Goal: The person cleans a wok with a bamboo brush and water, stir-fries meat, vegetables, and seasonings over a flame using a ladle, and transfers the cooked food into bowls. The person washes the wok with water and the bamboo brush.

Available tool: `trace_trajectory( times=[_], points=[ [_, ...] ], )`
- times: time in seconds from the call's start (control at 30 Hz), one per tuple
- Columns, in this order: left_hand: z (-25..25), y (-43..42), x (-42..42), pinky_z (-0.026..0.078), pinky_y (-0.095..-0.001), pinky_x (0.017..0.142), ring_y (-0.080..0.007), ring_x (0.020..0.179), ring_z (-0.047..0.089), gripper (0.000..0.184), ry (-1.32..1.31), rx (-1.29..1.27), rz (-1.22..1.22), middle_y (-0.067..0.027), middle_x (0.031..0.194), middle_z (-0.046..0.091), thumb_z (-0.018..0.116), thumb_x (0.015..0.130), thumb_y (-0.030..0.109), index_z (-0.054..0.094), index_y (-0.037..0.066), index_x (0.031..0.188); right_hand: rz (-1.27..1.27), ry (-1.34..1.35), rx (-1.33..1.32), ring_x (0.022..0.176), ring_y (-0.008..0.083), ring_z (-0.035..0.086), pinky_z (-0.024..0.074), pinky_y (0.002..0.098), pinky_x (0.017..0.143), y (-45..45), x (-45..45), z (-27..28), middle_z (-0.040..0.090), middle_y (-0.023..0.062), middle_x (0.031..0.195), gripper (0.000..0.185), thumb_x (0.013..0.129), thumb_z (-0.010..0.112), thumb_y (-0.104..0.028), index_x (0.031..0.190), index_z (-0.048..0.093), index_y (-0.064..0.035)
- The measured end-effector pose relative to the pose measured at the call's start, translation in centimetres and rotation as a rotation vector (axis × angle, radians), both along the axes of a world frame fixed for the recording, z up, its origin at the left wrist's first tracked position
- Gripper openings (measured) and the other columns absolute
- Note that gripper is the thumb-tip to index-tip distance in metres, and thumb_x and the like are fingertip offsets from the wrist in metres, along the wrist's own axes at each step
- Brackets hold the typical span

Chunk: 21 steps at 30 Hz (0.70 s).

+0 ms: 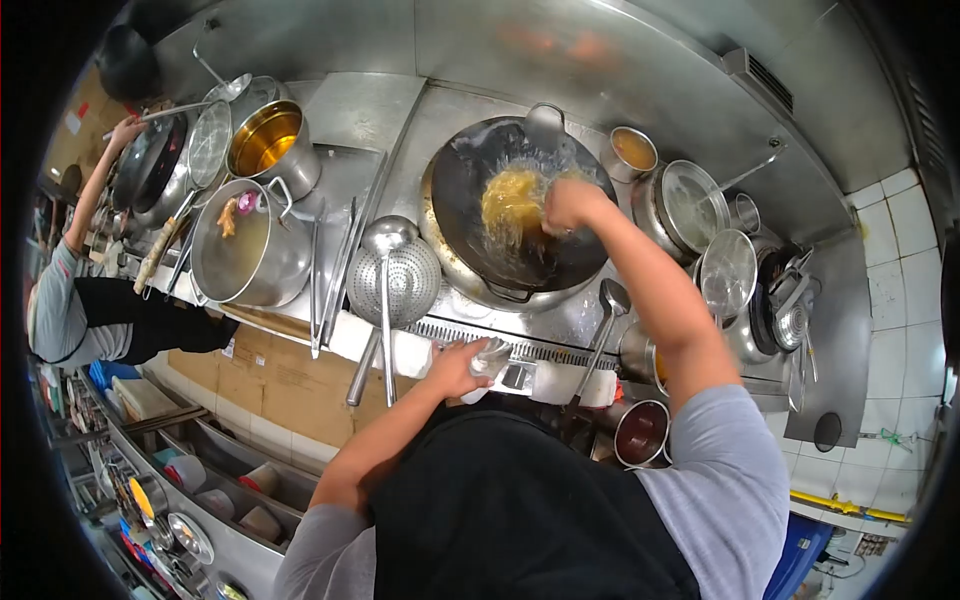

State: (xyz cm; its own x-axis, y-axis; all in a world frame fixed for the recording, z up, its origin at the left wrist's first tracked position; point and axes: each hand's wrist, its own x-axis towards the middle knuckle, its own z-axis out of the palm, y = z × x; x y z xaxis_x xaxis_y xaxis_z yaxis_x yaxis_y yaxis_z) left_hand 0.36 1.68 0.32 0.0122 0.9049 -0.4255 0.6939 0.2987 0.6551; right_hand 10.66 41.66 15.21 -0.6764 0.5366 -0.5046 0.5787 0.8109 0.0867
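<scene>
A large black wok point(455, 200) sits on the stove in front of me, with liquid splashing and swirling inside. My right hand point(574, 206) is over it, fingers closed. Beneath the fingers is a yellowish, motion-blurred mass point(512, 203); whether it is a brush or food I cannot tell. My left hand point(460, 370) rests at the stove's front edge, its fingers curled around a shiny piece point(491, 358) whose kind is unclear. Left of the wok, a ladle point(389, 236) lies across a perforated skimmer point(412, 280). A grey metal piece point(546, 130) stands at the wok's back rim.
On the left are a pot of amber liquid point(272, 140), a pot of cloudy broth point(226, 262) and tongs point(338, 260). Lidded pots and strainers point(727, 275) stand right, beside a ladle point(603, 320). A co-worker's arm point(92, 185) reaches over another wok at far left.
</scene>
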Motion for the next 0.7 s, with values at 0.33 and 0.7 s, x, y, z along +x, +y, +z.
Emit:
trace_trajectory(
  times=[0.33, 0.7],
  points=[
    [0.8, 0.6, -1.7, 0.059, -0.0454, 0.088, -0.0375, 0.105, 0.075, 0.057, -0.213, 0.210, 0.309, -0.0214, 0.115, 0.077, 0.090, 0.078, 0.018, 0.064, 0.005, 0.127, 0.024, -0.057, -0.122, 0.108, 0.0397, 0.075, 0.0597, 0.0477, 0.094, -4.7, 2.4, 4.4, 0.078, 0.0219, 0.115, 0.044, 0.088, 0.075, -0.043, 0.105, 0.082, -0.0032],
    [3.1, -1.8, -4.7, 0.056, -0.0574, 0.105, -0.0418, 0.120, 0.068, 0.057, -1.914, -0.190, 1.020, -0.0224, 0.127, 0.069, 0.067, 0.101, 0.029, 0.051, 0.000, 0.146, -0.291, 0.368, -0.155, 0.111, 0.0411, 0.074, 0.0586, 0.0498, 0.098, -9.6, 2.2, -0.1, 0.078, 0.0226, 0.112, 0.032, 0.095, 0.072, -0.037, 0.111, 0.082, -0.0113]
  ],
)
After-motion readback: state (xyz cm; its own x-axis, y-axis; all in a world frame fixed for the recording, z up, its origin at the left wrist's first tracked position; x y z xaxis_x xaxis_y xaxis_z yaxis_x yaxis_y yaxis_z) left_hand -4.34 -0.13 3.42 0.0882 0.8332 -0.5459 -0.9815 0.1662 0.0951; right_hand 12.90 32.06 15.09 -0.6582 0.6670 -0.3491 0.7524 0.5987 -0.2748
